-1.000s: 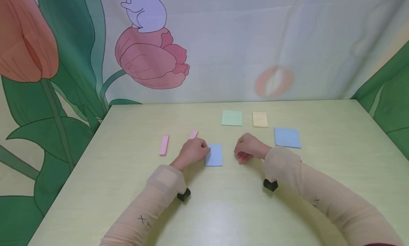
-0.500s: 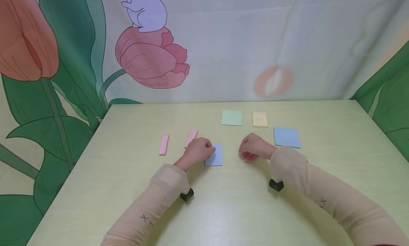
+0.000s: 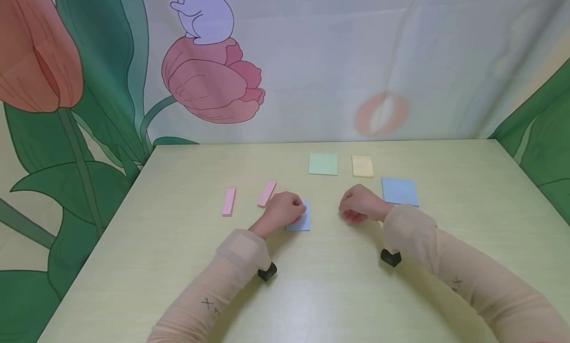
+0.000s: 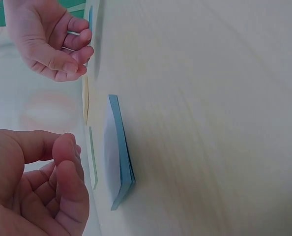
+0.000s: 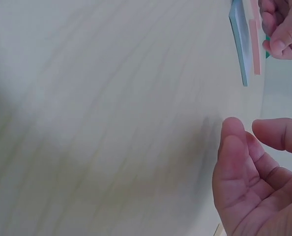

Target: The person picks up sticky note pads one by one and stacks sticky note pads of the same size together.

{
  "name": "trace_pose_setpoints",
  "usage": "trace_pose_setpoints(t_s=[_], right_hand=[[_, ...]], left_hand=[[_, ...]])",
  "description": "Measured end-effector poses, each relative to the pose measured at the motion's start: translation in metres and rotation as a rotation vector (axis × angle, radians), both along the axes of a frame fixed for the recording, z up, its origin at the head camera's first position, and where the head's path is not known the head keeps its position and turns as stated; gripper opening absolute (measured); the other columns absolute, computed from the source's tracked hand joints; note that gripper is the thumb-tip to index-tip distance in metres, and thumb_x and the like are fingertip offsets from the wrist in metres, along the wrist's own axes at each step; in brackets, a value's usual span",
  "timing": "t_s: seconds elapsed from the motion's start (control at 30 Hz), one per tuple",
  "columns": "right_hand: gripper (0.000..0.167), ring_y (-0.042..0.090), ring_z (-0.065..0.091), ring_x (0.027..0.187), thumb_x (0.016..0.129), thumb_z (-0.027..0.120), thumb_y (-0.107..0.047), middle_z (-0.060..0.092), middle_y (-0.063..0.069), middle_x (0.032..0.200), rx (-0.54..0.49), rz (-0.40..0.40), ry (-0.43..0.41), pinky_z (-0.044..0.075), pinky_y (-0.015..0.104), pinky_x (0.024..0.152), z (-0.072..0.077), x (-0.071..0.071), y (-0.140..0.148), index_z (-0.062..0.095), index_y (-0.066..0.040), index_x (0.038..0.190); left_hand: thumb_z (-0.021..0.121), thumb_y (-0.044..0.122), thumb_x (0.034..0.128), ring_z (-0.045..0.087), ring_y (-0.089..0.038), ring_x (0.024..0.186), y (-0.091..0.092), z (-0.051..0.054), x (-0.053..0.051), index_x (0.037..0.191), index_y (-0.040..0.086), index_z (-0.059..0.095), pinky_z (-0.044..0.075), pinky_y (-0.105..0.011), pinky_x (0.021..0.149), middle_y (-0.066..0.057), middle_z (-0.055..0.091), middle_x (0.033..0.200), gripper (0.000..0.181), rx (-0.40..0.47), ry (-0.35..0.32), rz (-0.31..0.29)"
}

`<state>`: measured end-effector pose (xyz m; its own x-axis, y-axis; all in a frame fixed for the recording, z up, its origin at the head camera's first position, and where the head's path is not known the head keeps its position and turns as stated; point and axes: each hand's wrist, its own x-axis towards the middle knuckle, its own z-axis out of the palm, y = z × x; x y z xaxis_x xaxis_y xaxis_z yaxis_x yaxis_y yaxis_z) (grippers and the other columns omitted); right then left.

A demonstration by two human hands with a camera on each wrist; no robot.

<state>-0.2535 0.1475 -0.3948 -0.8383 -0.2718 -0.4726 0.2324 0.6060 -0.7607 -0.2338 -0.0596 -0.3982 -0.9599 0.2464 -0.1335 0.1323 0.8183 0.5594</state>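
Observation:
My left hand (image 3: 285,208) hovers over a small blue sticky note pad (image 3: 303,223), its fingers loosely curled. In the left wrist view this hand (image 4: 43,182) holds nothing, and the pad (image 4: 119,152) lies apart from it, showing its thick edge. To the right, my right hand (image 3: 360,204) is held above the table with fingers loosely bent. The right wrist view shows a gap between thumb and fingertips of that hand (image 5: 259,172), with nothing inside. A larger blue sticky note pad (image 3: 401,190) lies just beyond the right wrist.
Two pink sticky note strips (image 3: 229,202) lie to the left of the hands, one close to the left hand. Farther back are a green sticky note pad (image 3: 323,164) and a yellow one (image 3: 362,166). A printed curtain (image 3: 311,66) hangs behind the table (image 3: 178,244).
Both hands have drifted to the right. The left hand has uncovered the nearer pink strip and now hides more of the small blue pad. The notes have stayed in place.

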Motion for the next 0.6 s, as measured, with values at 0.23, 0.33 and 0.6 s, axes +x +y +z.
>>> trace_pose_setpoints(t_s=[0.23, 0.33, 0.6], right_hand=[[0.021, 0.014, 0.056, 0.057, 0.083, 0.053, -0.010, 0.058, 0.006, 0.071, 0.008, -0.001, 0.020, 0.050, 0.027, 0.058, 0.004, -0.003, 0.010, 0.058, 0.007, 0.096], [0.022, 0.014, 0.055, 0.058, 0.083, 0.053, -0.011, 0.058, 0.006, 0.073, 0.014, -0.012, 0.024, 0.050, 0.026, 0.058, 0.004, -0.006, 0.014, 0.057, 0.006, 0.097], [0.026, 0.014, 0.056, 0.062, 0.084, 0.052, -0.010, 0.058, 0.008, 0.079, 0.027, -0.021, 0.052, 0.050, 0.027, 0.061, 0.010, -0.006, 0.027, 0.055, 0.008, 0.102]], left_hand=[[0.052, 0.012, 0.0830, 0.048, -0.010, 0.053, 0.008, 0.000, -0.002, 0.081, 0.004, 0.064, 0.035, -0.017, 0.052, 0.001, 0.055, 0.057, 0.014, 0.061, -0.023, 0.001], [0.052, 0.012, 0.0831, 0.049, -0.010, 0.055, 0.011, 0.000, -0.003, 0.083, 0.004, 0.063, 0.036, -0.018, 0.054, 0.000, 0.057, 0.060, 0.014, 0.077, -0.035, -0.002], [0.053, 0.010, 0.0814, 0.052, -0.008, 0.057, 0.019, 0.000, -0.003, 0.087, 0.005, 0.063, 0.038, -0.019, 0.060, -0.002, 0.061, 0.066, 0.012, 0.100, -0.029, -0.039]])
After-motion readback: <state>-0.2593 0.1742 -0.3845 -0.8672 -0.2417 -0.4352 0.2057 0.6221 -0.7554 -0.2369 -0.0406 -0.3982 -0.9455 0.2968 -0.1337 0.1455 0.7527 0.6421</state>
